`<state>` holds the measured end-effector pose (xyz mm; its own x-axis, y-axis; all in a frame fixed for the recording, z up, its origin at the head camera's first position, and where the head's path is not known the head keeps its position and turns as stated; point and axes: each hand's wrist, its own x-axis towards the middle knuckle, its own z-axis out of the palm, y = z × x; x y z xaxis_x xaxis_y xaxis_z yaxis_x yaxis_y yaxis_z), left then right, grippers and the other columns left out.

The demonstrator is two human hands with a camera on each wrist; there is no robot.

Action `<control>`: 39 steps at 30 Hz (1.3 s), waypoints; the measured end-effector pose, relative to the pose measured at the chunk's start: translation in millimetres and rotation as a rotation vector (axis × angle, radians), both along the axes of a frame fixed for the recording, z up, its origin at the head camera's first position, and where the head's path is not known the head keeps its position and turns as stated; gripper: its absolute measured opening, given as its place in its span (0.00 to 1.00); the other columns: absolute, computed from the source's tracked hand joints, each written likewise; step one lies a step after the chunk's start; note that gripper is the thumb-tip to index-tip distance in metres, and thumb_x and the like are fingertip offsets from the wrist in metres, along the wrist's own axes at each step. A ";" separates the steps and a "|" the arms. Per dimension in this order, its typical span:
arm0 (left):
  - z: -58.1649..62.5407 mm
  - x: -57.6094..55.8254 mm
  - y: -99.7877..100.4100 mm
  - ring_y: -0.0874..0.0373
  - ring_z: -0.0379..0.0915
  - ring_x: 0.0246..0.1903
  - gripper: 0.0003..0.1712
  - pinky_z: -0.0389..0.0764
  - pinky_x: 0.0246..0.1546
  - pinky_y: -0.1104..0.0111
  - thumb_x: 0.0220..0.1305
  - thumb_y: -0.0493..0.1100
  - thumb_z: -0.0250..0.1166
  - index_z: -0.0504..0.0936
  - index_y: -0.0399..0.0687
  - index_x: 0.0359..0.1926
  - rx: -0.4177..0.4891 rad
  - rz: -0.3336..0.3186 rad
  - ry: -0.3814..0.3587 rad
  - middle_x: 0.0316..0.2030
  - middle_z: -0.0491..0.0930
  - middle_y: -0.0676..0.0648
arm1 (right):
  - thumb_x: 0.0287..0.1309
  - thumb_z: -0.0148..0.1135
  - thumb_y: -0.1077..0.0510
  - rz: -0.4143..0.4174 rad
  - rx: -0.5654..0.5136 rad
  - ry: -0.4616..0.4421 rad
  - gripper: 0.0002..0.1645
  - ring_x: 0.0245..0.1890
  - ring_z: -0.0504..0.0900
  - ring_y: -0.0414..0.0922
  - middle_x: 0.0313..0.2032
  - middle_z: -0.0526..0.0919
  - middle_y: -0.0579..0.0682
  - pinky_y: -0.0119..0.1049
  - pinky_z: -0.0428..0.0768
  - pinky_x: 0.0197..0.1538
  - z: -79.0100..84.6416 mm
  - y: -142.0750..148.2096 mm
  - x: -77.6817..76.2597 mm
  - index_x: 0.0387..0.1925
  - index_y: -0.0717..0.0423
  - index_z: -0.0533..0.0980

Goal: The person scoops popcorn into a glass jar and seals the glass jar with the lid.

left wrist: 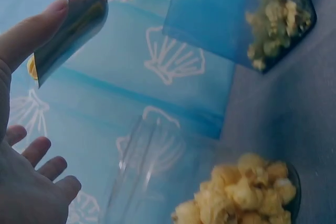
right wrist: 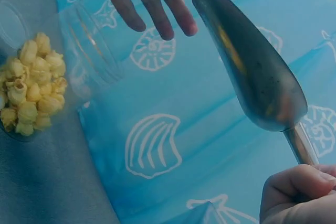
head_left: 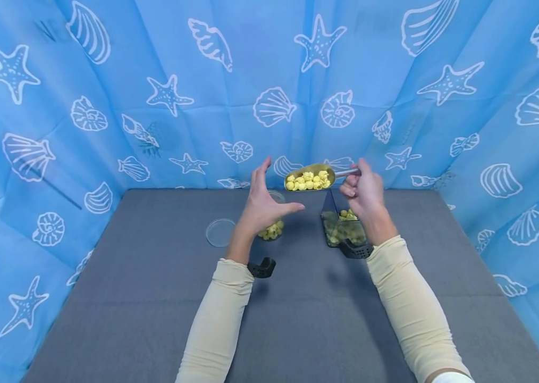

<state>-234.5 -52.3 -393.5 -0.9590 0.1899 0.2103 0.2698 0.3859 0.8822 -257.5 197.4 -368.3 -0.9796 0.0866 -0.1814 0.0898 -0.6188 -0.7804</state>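
My right hand (head_left: 364, 192) grips the handle of a metal scoop (right wrist: 257, 72) full of yellow popcorn (head_left: 309, 181). The scoop is raised above the table, its mouth pointing left. Facing it, my left hand (head_left: 266, 205) is spread, thumb and fingers wide apart, holding nothing. Under that hand stands a clear round jar (right wrist: 86, 51) with popcorn (right wrist: 35, 85) in its lower part; the hand partly hides it in the head view. Beneath my right hand is a clear angular bin (head_left: 330, 226), also containing popcorn (left wrist: 281, 17).
A clear round lid (head_left: 220, 233) lies on the grey table (head_left: 288, 324), left of the jar. Behind the table's far edge hangs a blue curtain (head_left: 260, 53) with white shells and starfish. Both wrists wear black camera mounts (head_left: 262, 267).
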 end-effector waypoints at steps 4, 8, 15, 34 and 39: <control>-7.5 -1.1 -5.5 0.50 0.47 0.80 0.74 0.63 0.73 0.43 0.45 0.62 0.83 0.41 0.70 0.82 -0.024 0.006 -0.006 0.79 0.49 0.53 | 0.81 0.41 0.47 0.013 0.104 0.001 0.16 0.15 0.55 0.35 0.15 0.61 0.42 0.26 0.57 0.16 -5.5 -3.8 0.5 0.44 0.55 0.66; -16.8 -1.2 -9.8 0.52 0.49 0.79 0.72 0.64 0.73 0.44 0.46 0.61 0.83 0.44 0.67 0.82 -0.017 0.005 -0.018 0.78 0.53 0.53 | 0.80 0.42 0.46 0.018 0.190 0.004 0.17 0.15 0.59 0.35 0.15 0.65 0.42 0.26 0.58 0.16 -12.2 -5.2 1.3 0.45 0.55 0.68; -36.1 -3.3 -15.9 0.53 0.55 0.77 0.66 0.65 0.73 0.47 0.46 0.61 0.83 0.52 0.67 0.80 0.012 0.029 -0.030 0.76 0.59 0.55 | 0.80 0.45 0.47 0.017 0.235 0.023 0.16 0.13 0.64 0.33 0.14 0.71 0.41 0.25 0.59 0.15 -21.3 -9.4 0.5 0.43 0.54 0.70; -65.7 -14.0 -19.7 0.50 0.62 0.74 0.57 0.66 0.72 0.46 0.51 0.54 0.81 0.60 0.56 0.77 0.146 -0.010 -0.117 0.71 0.69 0.53 | 0.79 0.46 0.46 0.014 0.332 0.051 0.17 0.10 0.60 0.32 0.15 0.71 0.41 0.25 0.60 0.14 -30.6 -14.9 -0.8 0.44 0.55 0.71; -74.7 -17.6 -19.4 0.47 0.61 0.74 0.53 0.67 0.71 0.46 0.52 0.54 0.81 0.62 0.60 0.75 0.205 -0.025 -0.113 0.71 0.69 0.51 | 0.78 0.47 0.42 0.004 0.398 0.053 0.20 0.10 0.60 0.33 0.16 0.72 0.41 0.26 0.61 0.14 -32.3 -15.9 -0.2 0.47 0.56 0.71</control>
